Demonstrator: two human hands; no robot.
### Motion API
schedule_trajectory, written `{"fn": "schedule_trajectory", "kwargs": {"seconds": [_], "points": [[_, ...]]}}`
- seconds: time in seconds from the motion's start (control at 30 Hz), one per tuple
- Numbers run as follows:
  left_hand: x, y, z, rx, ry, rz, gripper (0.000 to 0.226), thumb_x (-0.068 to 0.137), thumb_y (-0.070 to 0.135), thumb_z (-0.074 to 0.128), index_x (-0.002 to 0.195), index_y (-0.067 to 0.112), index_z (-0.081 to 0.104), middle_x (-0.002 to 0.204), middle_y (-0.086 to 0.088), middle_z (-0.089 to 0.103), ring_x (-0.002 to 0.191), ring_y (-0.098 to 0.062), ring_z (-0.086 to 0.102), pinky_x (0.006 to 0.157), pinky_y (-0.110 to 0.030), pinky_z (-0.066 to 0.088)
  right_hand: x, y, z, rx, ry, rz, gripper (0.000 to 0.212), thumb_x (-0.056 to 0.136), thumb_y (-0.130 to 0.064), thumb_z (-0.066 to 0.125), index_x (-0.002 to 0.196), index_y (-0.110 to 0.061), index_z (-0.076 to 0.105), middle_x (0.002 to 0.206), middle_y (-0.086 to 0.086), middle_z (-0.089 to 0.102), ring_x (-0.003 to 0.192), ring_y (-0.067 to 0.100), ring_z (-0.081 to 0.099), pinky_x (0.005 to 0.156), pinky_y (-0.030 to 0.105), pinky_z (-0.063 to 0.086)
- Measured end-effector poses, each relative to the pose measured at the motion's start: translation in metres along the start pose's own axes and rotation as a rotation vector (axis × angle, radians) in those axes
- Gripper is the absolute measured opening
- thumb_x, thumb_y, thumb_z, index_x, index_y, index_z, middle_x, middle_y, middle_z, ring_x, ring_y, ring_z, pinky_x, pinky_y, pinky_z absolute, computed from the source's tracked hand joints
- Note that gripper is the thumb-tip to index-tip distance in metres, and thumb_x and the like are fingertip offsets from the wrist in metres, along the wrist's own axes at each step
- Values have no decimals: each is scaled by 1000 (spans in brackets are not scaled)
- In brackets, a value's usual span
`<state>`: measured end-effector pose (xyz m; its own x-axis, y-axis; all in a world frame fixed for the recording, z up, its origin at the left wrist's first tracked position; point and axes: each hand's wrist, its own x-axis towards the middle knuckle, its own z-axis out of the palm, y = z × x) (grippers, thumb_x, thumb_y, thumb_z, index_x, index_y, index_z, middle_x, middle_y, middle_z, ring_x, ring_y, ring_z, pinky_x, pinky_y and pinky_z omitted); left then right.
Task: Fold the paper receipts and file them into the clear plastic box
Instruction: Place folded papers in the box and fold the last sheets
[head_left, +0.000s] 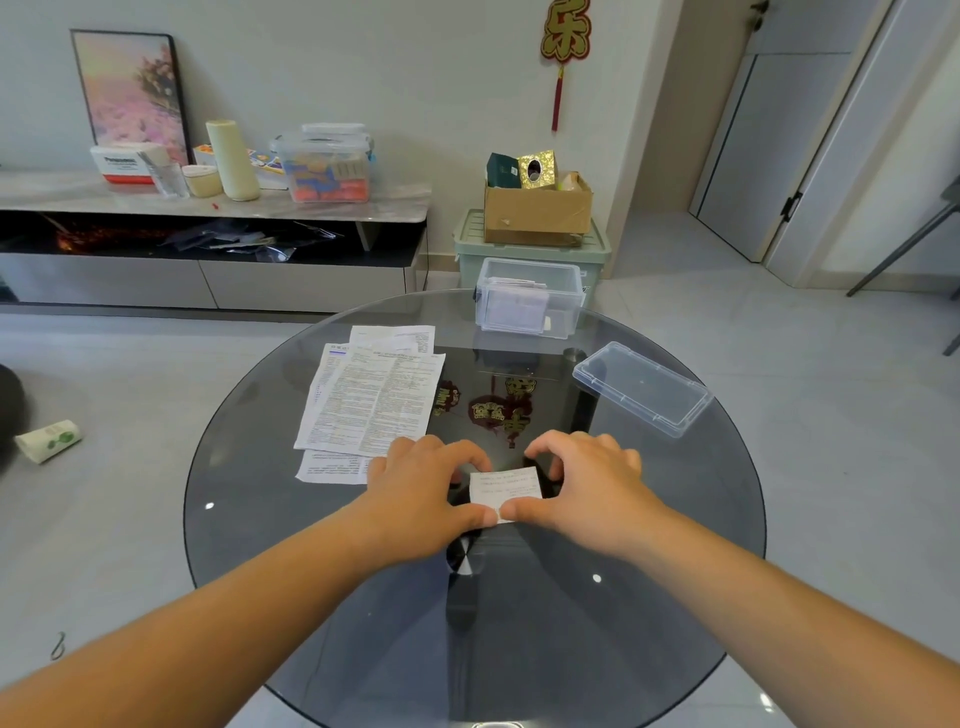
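A small white folded paper receipt (506, 491) is held flat on the round dark glass table (623, 571), directly between the two hands. Its near edge is pinned under both thumb tips, which almost meet. The forefingers of the left hand (421, 488) and the right hand (587, 483) are curled toward its far corners, so each hand is closed on the receipt rather than spread. The receipt's long axis is judged to run crosswise, from one hand to the other. The clear rectangular plastic box (571, 312) stands open well beyond the fingertips and slightly to the right, with papers already upright inside. Its clear flat lid (641, 387) lies apart, beyond and to the right of the right-hand fingers. The right hand is therefore judged the nearer for the transfer. A stack of unfolded white printed sheets (371, 395) lies beyond and to the left of the left-hand fingers, with the lowest sheet partly covered by that hand. Creasing is judged the step in hand; filing is not yet done.
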<state>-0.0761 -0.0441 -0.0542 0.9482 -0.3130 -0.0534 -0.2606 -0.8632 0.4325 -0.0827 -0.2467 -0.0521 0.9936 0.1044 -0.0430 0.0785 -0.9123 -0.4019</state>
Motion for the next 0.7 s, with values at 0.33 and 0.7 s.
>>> {"fn": "schedule_trajectory", "kwargs": {"seconds": [0.33, 0.7], "points": [[0, -1, 3, 30, 14, -8, 38, 82, 60, 68, 114, 46, 54, 108, 14, 49, 110, -14, 38, 87, -34, 26, 4, 6, -10, -93, -34, 72, 74, 66, -79, 70, 126, -44, 45, 112, -11, 49, 113, 18, 41, 94, 38, 33], [2, 1, -2, -97, -2, 25, 37, 77, 51, 78, 107, 43, 58, 104, 18, 54, 106, -11, 45, 94, -40, 40, 11, 10, -15, 98, -173, -164, 47, 81, -48, 75, 125, -40, 59, 117, -14, 48, 116, 12, 43, 103, 39, 41]]}}
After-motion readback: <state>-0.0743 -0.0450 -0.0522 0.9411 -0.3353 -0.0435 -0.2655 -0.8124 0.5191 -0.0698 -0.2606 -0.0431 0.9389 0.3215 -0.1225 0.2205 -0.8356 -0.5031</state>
